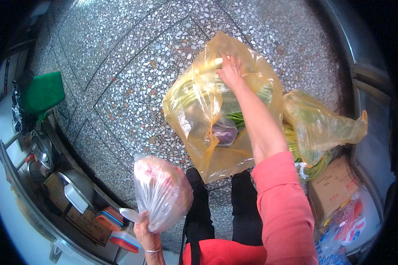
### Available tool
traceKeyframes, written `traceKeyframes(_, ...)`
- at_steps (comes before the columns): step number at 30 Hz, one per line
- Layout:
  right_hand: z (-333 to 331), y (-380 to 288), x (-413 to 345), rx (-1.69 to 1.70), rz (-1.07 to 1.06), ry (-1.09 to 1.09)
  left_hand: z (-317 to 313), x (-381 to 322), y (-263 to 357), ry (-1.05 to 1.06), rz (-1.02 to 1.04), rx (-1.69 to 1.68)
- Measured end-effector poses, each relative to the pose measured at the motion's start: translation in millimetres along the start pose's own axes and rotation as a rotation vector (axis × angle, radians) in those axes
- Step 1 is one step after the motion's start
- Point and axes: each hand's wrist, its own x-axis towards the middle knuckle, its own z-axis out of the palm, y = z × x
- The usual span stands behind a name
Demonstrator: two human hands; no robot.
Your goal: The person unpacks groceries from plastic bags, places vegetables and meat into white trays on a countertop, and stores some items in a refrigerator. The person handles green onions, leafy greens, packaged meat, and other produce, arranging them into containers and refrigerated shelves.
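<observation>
My left hand (145, 230) grips the gathered neck of a clear plastic bag (164, 193), which is full of pinkish, roundish contents I cannot make out. Ahead of my feet, a large yellow plastic bag (192, 132) stands with its mouth spread on the floor. In it lie long pale-green vegetables (182, 92), a purple vegetable in clear film (226, 132) and some green stalks (236, 118). My right hand (231, 71) reaches into this bag, its fingers at a pale, thick stalk (210, 65). Whether they close on the stalk is hard to see.
At right, a second yellow bag of greens (313, 126) leans near a cardboard box (333, 185) and crumpled plastic packaging (341, 228). On the left, a metal shelf (30, 212) holds steel bowls (43, 149) and plastic trays (109, 218), with a green board (43, 91) above. The floor is speckled terrazzo (132, 66).
</observation>
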Motion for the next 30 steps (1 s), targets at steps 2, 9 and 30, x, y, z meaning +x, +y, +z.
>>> traceKeyframes(2,0,-3,1,-0.156,-0.071,-0.02,2,2,-3,-0.021,0.007,-0.003)
traceKeyframes(9,-31,-40,-34,0.094,-0.165,0.131,8,1,2,-0.026,-0.023,-0.011)
traceKeyframes(30,-103,27,-166,-0.024,0.117,-0.876,-20,-19,30,-0.064,-0.03,0.002)
